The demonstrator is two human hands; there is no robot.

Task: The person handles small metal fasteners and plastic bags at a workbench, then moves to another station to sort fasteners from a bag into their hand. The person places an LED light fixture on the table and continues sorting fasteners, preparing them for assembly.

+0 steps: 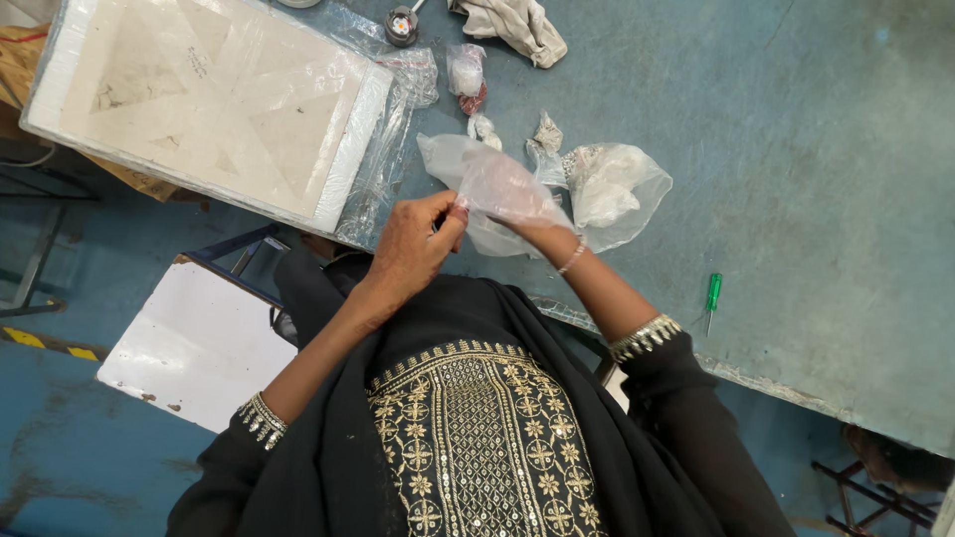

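Observation:
My left hand (416, 247) pinches the edge of a thin clear plastic bag (487, 179) above the near edge of the blue-green table (816, 169). My right hand (537, 235) is pushed inside the same bag, its fingers covered by the plastic, with a thin bangle showing at the wrist. Both arms wear black sleeves with silver-trimmed cuffs.
A second clear bag with white material (615, 191) lies just beyond the hands. Small knotted packets (468, 75), a crumpled cloth (517, 25) and a small round tin (401, 25) sit farther back. A plastic-wrapped white slab (209, 99) lies left; a green-handled screwdriver (712, 296) right. A white stool (194, 343) stands below.

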